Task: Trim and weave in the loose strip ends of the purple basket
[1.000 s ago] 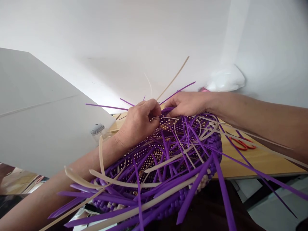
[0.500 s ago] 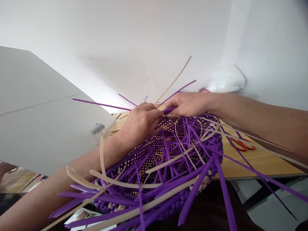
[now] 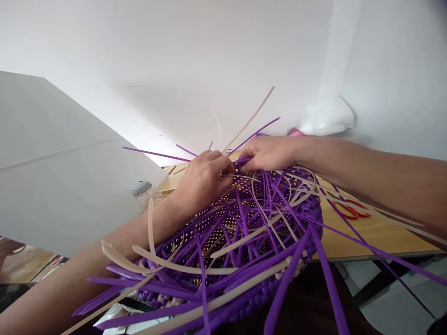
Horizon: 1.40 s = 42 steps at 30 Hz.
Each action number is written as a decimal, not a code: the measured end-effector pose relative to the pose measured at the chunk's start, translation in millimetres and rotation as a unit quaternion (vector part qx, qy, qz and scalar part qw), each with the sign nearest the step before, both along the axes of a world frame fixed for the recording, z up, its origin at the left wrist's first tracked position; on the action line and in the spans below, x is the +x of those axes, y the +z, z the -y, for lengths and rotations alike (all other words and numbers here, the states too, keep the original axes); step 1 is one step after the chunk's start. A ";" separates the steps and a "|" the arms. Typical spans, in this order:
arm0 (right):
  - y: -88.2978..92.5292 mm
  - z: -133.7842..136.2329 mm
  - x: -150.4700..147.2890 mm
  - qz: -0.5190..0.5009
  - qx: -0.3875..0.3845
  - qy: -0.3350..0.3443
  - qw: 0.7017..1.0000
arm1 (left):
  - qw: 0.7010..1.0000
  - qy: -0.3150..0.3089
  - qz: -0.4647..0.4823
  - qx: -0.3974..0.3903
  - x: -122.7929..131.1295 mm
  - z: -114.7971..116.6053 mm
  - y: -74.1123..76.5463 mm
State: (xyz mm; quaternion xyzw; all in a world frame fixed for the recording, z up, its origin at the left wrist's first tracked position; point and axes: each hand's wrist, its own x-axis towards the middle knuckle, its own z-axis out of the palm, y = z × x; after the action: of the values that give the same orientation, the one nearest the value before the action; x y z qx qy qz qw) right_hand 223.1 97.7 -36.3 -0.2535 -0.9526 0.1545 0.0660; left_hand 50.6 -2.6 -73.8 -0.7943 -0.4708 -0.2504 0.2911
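Note:
A half-woven basket (image 3: 316,209) of purple and cream plastic strips lies tilted in front of me, its open side towards me. Many loose strip ends cross its inside and stick out around the edge. At the far rim, my left hand (image 3: 206,181) is closed in a pinch, with a thin cream strip (image 3: 248,177) running out from its fingertips. Just right of it, my right hand (image 3: 268,153) grips the purple rim between thumb and fingers. The fingertips on the rim's outer side are hidden.
Red-handled scissors (image 3: 352,209) lie on the wooden table (image 3: 384,237) at the right. A white plastic bag (image 3: 328,116) sits by the wall. Behind my left forearm stands a clear lidded container (image 3: 142,188). Another person's hand (image 3: 10,246) shows at the far left, beyond a grey partition (image 3: 70,163).
My left fingers have moved slightly left and down, curling tighter, and the cream strip at them slants lower. The right hand stays at the rim. The long strips at the far side have shifted slightly.

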 end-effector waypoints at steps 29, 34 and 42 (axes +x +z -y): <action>-4.0 7.3 -0.7 -0.026 0.091 -0.021 0.995 | 0.995 0.003 -0.102 0.003 -0.3 7.7 4.6; -4.4 11.2 0.4 -0.029 0.107 -0.026 0.993 | 0.990 0.021 -0.138 0.001 3.1 7.5 7.1; -2.5 13.9 1.5 -0.031 0.095 -0.022 0.995 | 0.978 0.040 -0.201 0.048 6.2 9.4 5.1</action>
State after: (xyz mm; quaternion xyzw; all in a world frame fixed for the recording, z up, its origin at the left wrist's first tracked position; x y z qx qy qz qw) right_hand 224.5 83.8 -38.7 -0.2623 -0.9547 0.0698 0.1222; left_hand 56.8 -12.0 -68.7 -0.7942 -0.4213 -0.0964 0.4271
